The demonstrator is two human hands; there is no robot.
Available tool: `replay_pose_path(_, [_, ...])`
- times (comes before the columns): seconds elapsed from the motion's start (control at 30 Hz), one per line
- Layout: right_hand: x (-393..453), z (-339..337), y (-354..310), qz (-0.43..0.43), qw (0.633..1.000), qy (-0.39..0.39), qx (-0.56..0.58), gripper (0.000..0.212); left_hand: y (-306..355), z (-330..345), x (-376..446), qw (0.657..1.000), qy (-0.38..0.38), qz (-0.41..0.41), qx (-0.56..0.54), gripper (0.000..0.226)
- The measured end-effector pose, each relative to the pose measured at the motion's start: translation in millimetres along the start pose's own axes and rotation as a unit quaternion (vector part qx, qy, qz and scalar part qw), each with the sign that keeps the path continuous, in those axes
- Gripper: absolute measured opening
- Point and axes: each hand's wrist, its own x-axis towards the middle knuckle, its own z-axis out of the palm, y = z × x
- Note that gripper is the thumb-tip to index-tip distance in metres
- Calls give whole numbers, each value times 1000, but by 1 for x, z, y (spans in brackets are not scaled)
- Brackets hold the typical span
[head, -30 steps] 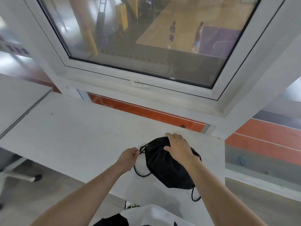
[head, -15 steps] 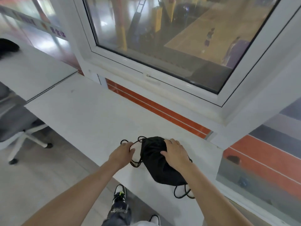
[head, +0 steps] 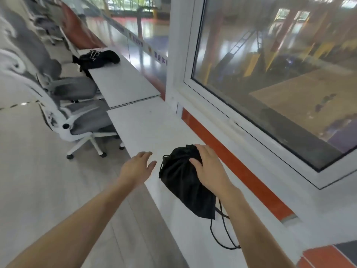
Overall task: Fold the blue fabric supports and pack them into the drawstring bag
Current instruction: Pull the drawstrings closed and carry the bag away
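A black drawstring bag [head: 183, 182] lies bulging on the white counter [head: 146, 130], its mouth cinched toward the far end and its cords [head: 222, 235] trailing toward me. My right hand [head: 208, 171] rests on top of the bag with fingers spread over its upper part. My left hand [head: 139, 167] hovers just left of the bag, fingers straight and holding nothing. No blue fabric is visible; what the bag holds is hidden.
A second white counter [head: 123, 86] further along carries a black bundle [head: 98, 59]. Grey and white office chairs [head: 81, 120] stand on the floor at left. A large window with a white frame [head: 212, 117] runs along the right.
My left hand let go of the drawstring and drew away from the bag, opening. The view swung left along the counter. My right hand stayed on the bag.
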Motion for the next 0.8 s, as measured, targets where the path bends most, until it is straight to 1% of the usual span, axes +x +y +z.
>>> replay_pose_path(0.17, [73, 44, -89, -80, 997, -20, 9, 44, -97, -66, -12, 998, 46, -45, 24, 51])
replay_pose_path(0.3, [123, 95, -182, -129, 991, -40, 23, 41, -199, -120, -32, 993, 76, -74, 60, 43])
replay_pose_path(0.4, [156, 142, -252, -165, 984, -62, 29, 38, -278, -153, -51, 986, 82, -120, 76, 47])
replay_pose_path(0.53, [190, 206, -344, -207, 973, -93, 44, 41, -378, -196, -87, 970, 105, -189, 108, 47])
replay_pose_path(0.7, [223, 288, -455, -242, 959, -132, 59, 43, -493, -238, -131, 950, 111, -272, 105, 51])
replay_pose_path(0.8, [244, 339, -519, -282, 943, -165, 64, 42, -555, -257, -153, 935, 112, -318, 107, 50])
